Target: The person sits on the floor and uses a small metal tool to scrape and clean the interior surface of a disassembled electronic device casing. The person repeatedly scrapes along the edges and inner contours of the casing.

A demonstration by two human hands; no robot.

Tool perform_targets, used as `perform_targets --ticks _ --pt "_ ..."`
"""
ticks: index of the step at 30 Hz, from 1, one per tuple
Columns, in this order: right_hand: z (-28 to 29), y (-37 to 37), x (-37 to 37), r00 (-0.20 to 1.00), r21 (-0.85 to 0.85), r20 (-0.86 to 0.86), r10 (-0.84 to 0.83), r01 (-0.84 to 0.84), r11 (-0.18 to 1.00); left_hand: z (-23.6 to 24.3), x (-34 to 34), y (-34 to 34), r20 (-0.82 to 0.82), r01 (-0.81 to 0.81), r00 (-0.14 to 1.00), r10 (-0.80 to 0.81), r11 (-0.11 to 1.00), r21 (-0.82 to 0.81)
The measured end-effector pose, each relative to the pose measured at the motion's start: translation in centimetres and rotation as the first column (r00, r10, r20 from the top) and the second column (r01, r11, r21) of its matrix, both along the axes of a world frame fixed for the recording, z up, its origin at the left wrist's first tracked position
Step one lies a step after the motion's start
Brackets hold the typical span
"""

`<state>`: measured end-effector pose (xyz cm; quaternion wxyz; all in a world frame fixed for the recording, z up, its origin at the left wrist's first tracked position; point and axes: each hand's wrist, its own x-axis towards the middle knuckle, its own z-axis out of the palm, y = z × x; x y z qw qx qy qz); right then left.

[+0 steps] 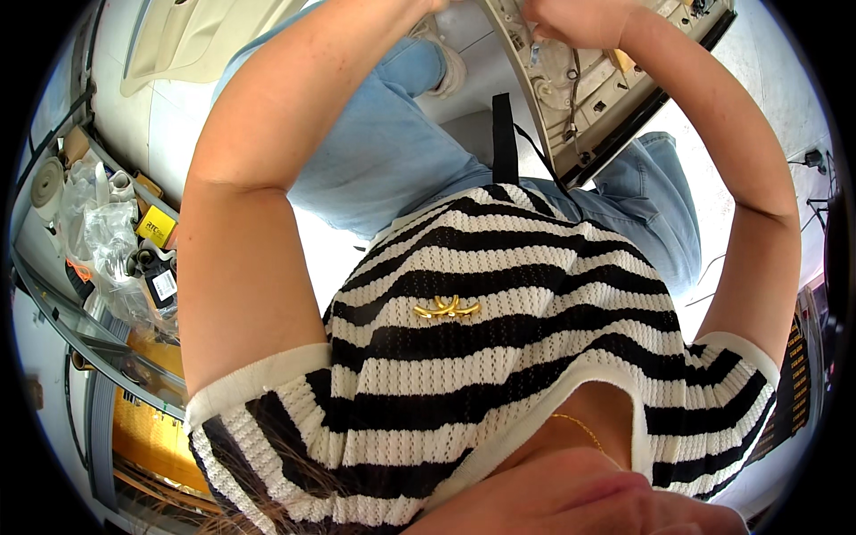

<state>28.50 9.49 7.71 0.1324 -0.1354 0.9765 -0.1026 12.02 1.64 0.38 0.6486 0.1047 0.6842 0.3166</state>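
Note:
A beige car door shell [546,125] stands between my knees, its inner side bare with holes, clips and a dark cable. My right hand [584,20] lies over the shell at the upper edge of the view. Its fingers are curled and partly cut off, so what they hold, if anything, does not show. Only a sliver of my left hand [437,4] appears at the same edge, left of the shell. What its fingers do is out of sight.
A beige door trim panel [192,40] is at the upper left. At the left, a glass counter [98,343] carries plastic bags [111,232], a yellow box [156,226] and rolls. A black strap [505,138] rises before my waist. A black plug [813,159] and cables are at the right.

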Motion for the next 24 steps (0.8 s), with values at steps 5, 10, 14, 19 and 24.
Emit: perform_targets --ticks 5,10,14,19,24 --pt "-0.3 0.2 1.9 0.933 -0.106 0.173 -0.317 0.337 0.935 0.4 -0.4 -0.2 0.004 0.049 0.999 -0.049 0.999 0.012" --pt "-1.4 -1.7 5.9 0.75 -0.133 0.273 -0.602 0.649 0.749 -0.1 -0.2 0.1 0.014 0.033 0.999 -0.033 0.999 0.011" --pt "-1.5 -4.7 8.3 0.468 -0.057 0.44 -0.766 0.866 0.497 0.2 -0.1 0.5 0.006 0.041 0.999 -0.041 0.999 0.012" --pt "-1.3 -5.2 8.7 0.372 -0.037 0.48 -0.794 0.913 0.405 0.0 0.1 0.7 0.016 0.058 0.998 -0.058 0.998 -0.009" --pt "-1.3 -2.8 8.1 0.749 -0.183 0.08 -0.658 0.66 0.729 0.4 0.3 1.0 0.072 0.041 0.997 -0.041 0.999 0.008"
